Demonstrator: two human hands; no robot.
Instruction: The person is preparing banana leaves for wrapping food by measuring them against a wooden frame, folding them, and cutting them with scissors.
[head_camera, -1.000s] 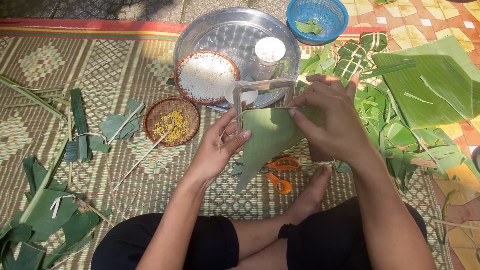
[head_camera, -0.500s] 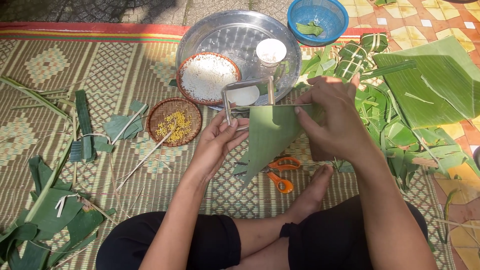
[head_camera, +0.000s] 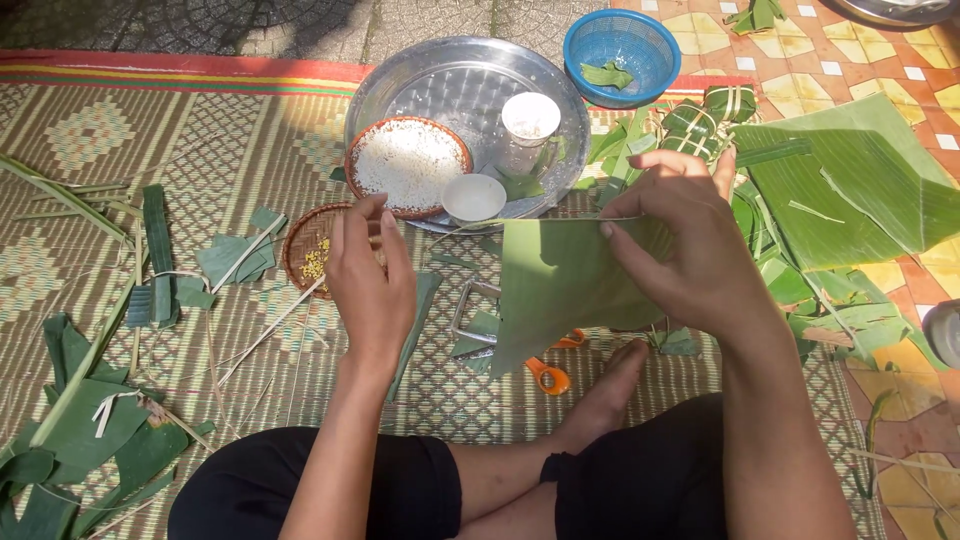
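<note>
Right hand (head_camera: 690, 255) pinches the top edge of a flat green banana-leaf sheet (head_camera: 560, 285), thumb in front, fingers behind; the sheet hangs in mid-air over the woven patterned mat (head_camera: 100, 150), above the orange-handled scissors (head_camera: 548, 374) and a small square metal frame (head_camera: 472, 312) lying on the mat; left hand (head_camera: 368, 275) is off the leaf, fingers loosely together and holding nothing, over the small woven basket of yellow beans (head_camera: 312, 252).

Handling, as judged: leaf looks light, thin and floppy; likely tears along the ribs, so grip across the grain near an edge and support the free corner with the second hand; surface looks smooth, probably slick; fold gently, no sharp creases.

Around it: round steel tray (head_camera: 450, 85) carrying a woven basket of white rice (head_camera: 408, 165), a small white bowl (head_camera: 474, 197) and a white cup (head_camera: 530, 118); blue plastic colander (head_camera: 620, 45) behind; tied green leaf parcels (head_camera: 705, 120) and a large spread banana leaf (head_camera: 850, 190) to the right; leaf scraps (head_camera: 90, 420) at left.
</note>
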